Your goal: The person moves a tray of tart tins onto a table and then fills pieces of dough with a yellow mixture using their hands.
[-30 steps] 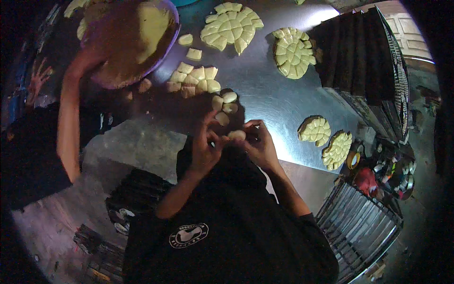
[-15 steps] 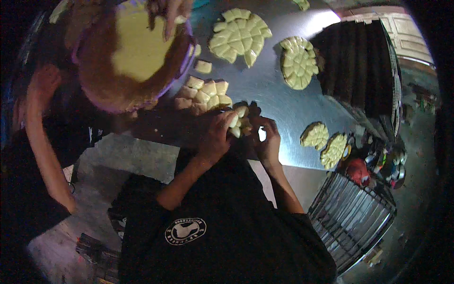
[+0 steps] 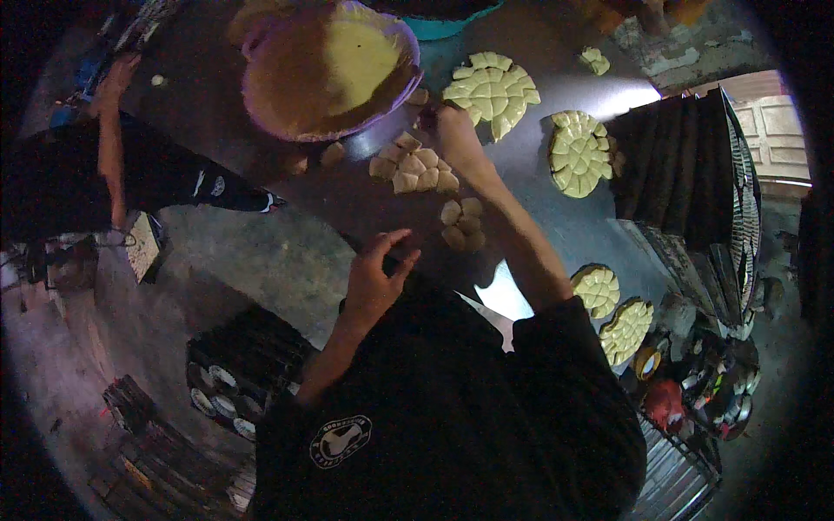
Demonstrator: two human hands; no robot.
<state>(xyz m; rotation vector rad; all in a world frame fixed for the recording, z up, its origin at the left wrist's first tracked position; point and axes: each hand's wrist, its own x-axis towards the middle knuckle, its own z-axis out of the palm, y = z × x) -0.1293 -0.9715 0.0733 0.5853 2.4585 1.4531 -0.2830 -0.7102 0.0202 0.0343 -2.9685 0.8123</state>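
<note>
My left hand [image 3: 375, 280] is raised near the table's front edge, empty, its fingers curved and apart. Reaching across the table, my right hand [image 3: 453, 132] is at a small dough piece [image 3: 419, 95] beside the basin; its fingertips are in shadow, so their grip is hidden. A small cluster of dough lumps [image 3: 462, 224] lies below my right forearm. Left of that forearm is a larger group of cut dough pieces [image 3: 415, 168]. A big pale-yellow dough cluster [image 3: 493, 91] lies just beyond my right hand, with another cluster [image 3: 578, 154] to its right.
A purple-rimmed basin [image 3: 291, 136] holding pale-yellow dough stands at the back left, a teal bowl [image 3: 452, 28] behind it. Stacked dark corrugated trays [image 3: 673, 156] stand at the right. Two dough clusters [image 3: 596, 291] lie near the right edge. Another person's arm [image 3: 111, 152] is at left.
Both hands have left the small dough cluster, which now lies on the table. My right hand has moved far forward; the left has drawn back. The other person's hand has left the basin.
</note>
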